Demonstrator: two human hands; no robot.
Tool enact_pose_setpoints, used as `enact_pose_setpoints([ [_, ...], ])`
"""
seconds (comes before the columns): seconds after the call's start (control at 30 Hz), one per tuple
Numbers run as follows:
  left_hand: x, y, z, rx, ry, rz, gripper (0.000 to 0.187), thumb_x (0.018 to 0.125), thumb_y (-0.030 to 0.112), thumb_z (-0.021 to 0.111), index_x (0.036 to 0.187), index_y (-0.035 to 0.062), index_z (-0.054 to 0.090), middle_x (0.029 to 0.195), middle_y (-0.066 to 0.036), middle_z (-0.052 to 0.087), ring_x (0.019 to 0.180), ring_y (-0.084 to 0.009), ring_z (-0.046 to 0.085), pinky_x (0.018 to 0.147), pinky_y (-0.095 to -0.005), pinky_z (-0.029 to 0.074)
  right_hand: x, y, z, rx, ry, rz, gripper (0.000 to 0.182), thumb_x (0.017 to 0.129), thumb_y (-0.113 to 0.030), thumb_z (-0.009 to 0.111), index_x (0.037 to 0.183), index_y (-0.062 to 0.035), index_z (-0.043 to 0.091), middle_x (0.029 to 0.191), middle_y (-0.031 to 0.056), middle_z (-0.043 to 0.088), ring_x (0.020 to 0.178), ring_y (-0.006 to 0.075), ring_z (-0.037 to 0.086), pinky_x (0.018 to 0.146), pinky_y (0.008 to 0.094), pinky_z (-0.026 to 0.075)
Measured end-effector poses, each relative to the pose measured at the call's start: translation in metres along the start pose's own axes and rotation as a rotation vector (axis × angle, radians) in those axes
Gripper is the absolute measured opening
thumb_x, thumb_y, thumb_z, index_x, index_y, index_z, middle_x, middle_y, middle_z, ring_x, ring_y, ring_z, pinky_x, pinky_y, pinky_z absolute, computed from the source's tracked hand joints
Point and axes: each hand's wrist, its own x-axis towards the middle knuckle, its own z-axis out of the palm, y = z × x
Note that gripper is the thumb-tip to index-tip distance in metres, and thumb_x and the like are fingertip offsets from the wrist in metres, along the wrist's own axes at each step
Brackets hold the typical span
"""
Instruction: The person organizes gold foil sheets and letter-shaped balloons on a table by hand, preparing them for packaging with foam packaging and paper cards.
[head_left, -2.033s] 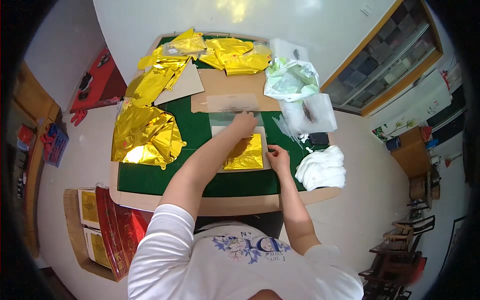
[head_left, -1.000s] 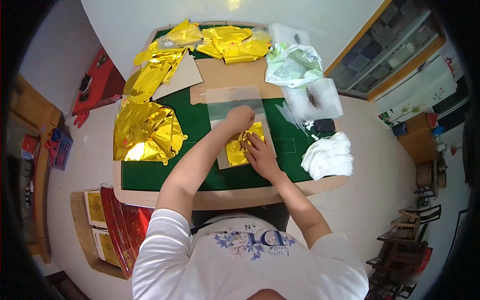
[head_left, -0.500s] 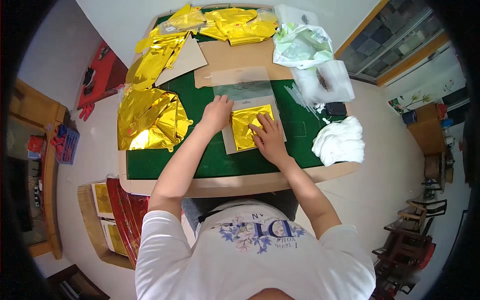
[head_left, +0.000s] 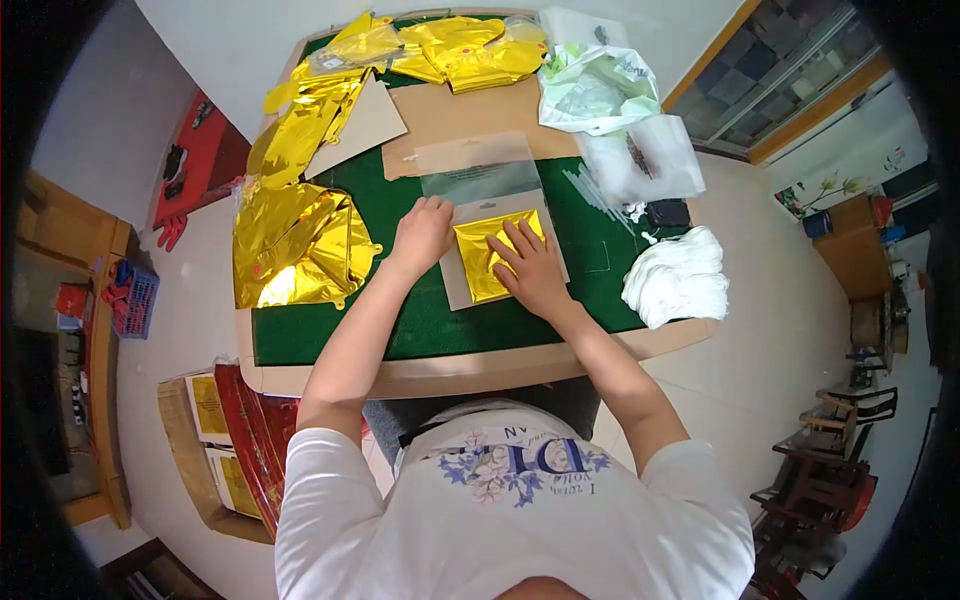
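A folded gold foil piece (head_left: 482, 260) lies on a pale card (head_left: 455, 290) on the green table mat (head_left: 420, 320). My right hand (head_left: 530, 268) presses flat on the foil, fingers spread. My left hand (head_left: 422, 232) rests at the card's left edge, touching the card and mat. A clear plastic sleeve (head_left: 480, 170) lies just beyond the card, partly on brown cardboard (head_left: 470, 120).
Crumpled gold foil balloons (head_left: 295, 250) lie at the left, with more gold foil (head_left: 460, 55) along the far edge. White plastic bags (head_left: 600, 95) and a white cloth pile (head_left: 675, 280) sit at the right. Red and gold boxes (head_left: 235, 440) stand on the floor at the left.
My left hand moved from the top of the card to its left edge. My right hand moved from the card's right edge onto the gold foil and stays pressed there.
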Motion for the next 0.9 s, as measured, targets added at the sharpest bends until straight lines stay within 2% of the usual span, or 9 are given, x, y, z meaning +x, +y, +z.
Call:
enact_pose_setpoints([
  [0.2,-0.006,0.003,-0.002,-0.043,0.088,0.049,0.009,0.077,0.009,0.060,0.083,0.0037,0.055,0.087,-0.013,0.055,0.088,-0.0323,0.057,0.073,-0.0431,0.051,0.013,0.002,0.004,0.041,0.052,0.052,0.044,0.089,-0.030,0.057,0.131,-0.0175,0.051,0.140,0.0123,0.043,0.134,0.0307,0.034,0.108,0.0602,0.020],
  [0.33,-0.010,-0.005,0.003,-0.094,0.148,0.018,0.014,0.078,0.009,0.063,0.091,0.0035,0.060,0.087,-0.012,0.057,0.084,-0.0313,0.058,0.073,-0.0403,0.051,0.023,0.018,-0.002,0.141,0.248,0.194,0.038,0.088,-0.020,0.058,0.125,-0.0109,0.054,0.131,0.0152,0.049,0.126,0.0329,0.041,0.103,0.0510,0.031],
  [0.47,-0.001,-0.031,0.022,-0.541,0.224,-0.484,0.038,0.081,0.012,0.061,0.116,-0.0021,0.059,0.089,-0.017,0.067,0.077,-0.0287,0.067,0.072,-0.0366,0.053,0.048,0.069,-0.004,0.456,0.311,0.679,0.034,0.087,-0.015,0.060,0.117,0.0001,0.057,0.095,0.0144,0.067,0.082,0.0265,0.065,0.076,0.0358,0.050],
  [0.57,0.011,-0.048,0.038,-0.761,0.170,-0.648,0.044,0.080,0.012,0.062,0.120,-0.0038,0.057,0.085,-0.017,0.068,0.073,-0.0274,0.067,0.071,-0.0354,0.053,0.057,0.118,0.022,0.469,0.157,0.741,0.034,0.085,-0.017,0.064,0.114,0.0003,0.060,0.082,0.0090,0.068,0.064,0.0172,0.063,0.062,0.0302,0.050],
  [0.63,0.014,-0.039,0.025,-0.993,0.016,-0.820,0.047,0.079,0.013,0.062,0.123,-0.0046,0.055,0.085,-0.016,0.069,0.071,-0.0251,0.067,0.072,-0.0339,0.053,0.054,0.119,0.017,0.534,0.072,0.729,0.032,0.082,-0.019,0.067,0.108,-0.0005,0.063,0.080,0.0118,0.068,0.069,0.0223,0.064,0.066,0.0329,0.051],
  [0.67,0.013,-0.039,0.024,-0.996,0.021,-0.824,0.047,0.079,0.013,0.062,0.123,-0.0046,0.055,0.085,-0.016,0.069,0.071,-0.0251,0.067,0.072,-0.0339,0.053,0.051,0.118,0.015,0.598,-0.012,0.725,0.030,0.079,-0.021,0.069,0.102,-0.0012,0.067,0.079,0.0146,0.068,0.074,0.0274,0.066,0.071,0.0357,0.051],
  [0.77,0.006,-0.049,0.038,-0.875,0.020,-0.783,0.048,0.079,0.014,0.064,0.122,-0.0051,0.056,0.083,-0.014,0.069,0.068,-0.0209,0.066,0.068,-0.0311,0.053,0.042,0.106,0.004,0.719,0.021,0.681,0.019,0.083,-0.015,0.066,0.092,0.0009,0.067,0.073,0.0093,0.067,0.067,0.0165,0.062,0.064,0.0294,0.049],
  [0.83,-0.001,-0.061,0.056,-0.493,0.348,-0.519,0.047,0.078,0.015,0.065,0.120,-0.0057,0.057,0.079,-0.013,0.068,0.064,-0.0169,0.065,0.063,-0.0291,0.052,0.035,0.094,-0.005,0.858,0.020,0.699,0.015,0.085,-0.013,0.065,0.092,0.0009,0.066,0.073,0.0066,0.066,0.066,0.0128,0.060,0.062,0.0271,0.048],
  [0.9,-0.006,-0.062,0.054,-0.662,0.330,-0.561,0.040,0.080,0.014,0.065,0.115,-0.0054,0.060,0.077,-0.011,0.068,0.062,-0.0155,0.064,0.061,-0.0281,0.052,0.031,0.079,-0.019,0.994,0.010,0.740,0.008,0.090,-0.010,0.060,0.091,-0.0033,0.063,0.073,-0.0012,0.061,0.066,0.0075,0.056,0.060,0.0225,0.046],
])
